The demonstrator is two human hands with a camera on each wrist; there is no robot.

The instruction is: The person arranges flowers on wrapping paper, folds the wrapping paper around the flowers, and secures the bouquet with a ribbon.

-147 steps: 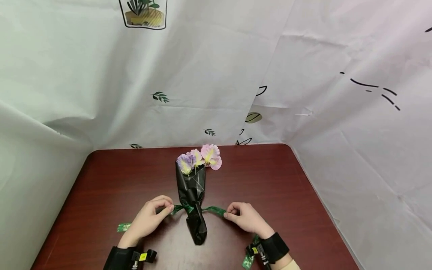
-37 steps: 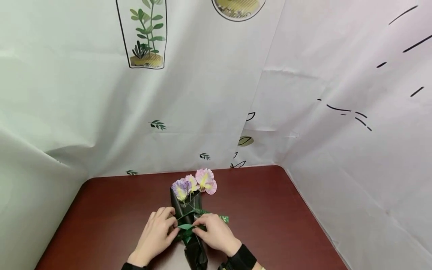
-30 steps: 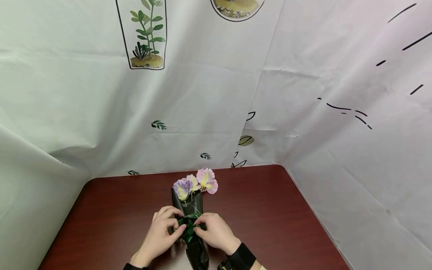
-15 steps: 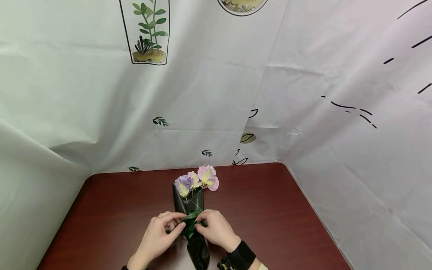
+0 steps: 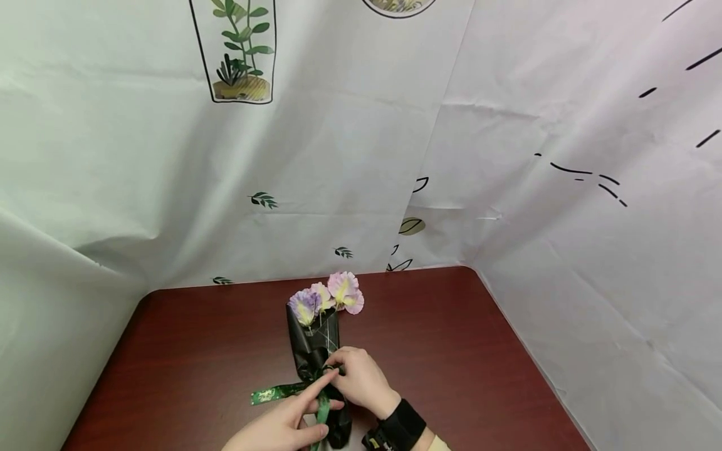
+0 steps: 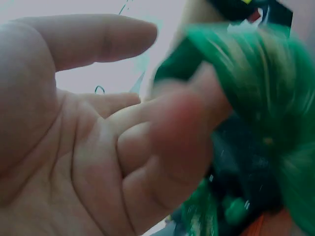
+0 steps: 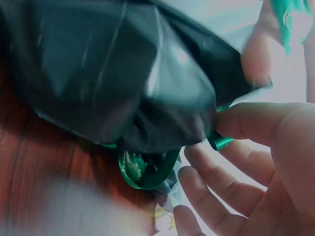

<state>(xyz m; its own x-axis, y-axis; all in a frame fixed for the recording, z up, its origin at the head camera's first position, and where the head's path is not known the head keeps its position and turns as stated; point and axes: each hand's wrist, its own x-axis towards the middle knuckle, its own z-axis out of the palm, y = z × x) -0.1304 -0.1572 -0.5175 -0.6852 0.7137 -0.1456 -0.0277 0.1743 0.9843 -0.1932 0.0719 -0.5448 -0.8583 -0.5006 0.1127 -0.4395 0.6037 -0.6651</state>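
Note:
A small bouquet lies on the table, its purple and pink flowers (image 5: pixel 345 289) at the far end of black wrapping (image 5: pixel 301 343). Green patterned ribbon (image 5: pixel 271 394) circles the wrapping, one tail stretching out left. My right hand (image 5: pixel 363 383) pinches the ribbon at the knot; in the right wrist view a green loop (image 7: pixel 140 184) hangs below the wrapping, near the fingertips. Close in front, my left hand (image 5: pixel 282 426) has its index finger extended to the right hand's fingertips. Another stretch of ribbon (image 6: pixel 266 73) drapes over a left finger, with the thumb apart from it.
The dark red-brown table (image 5: pixel 451 351) extends around the bouquet on both sides. White cloth (image 5: pixel 338 125) with printed plants stands behind it and along its sides. A black band (image 5: pixel 403 426) with a small camera is on the right wrist.
From pulling both ribbon ends apart, the hands came together over the wrapping. In the last half second the left hand moved down toward me, uncovering the left tail; the right hand stayed at the knot.

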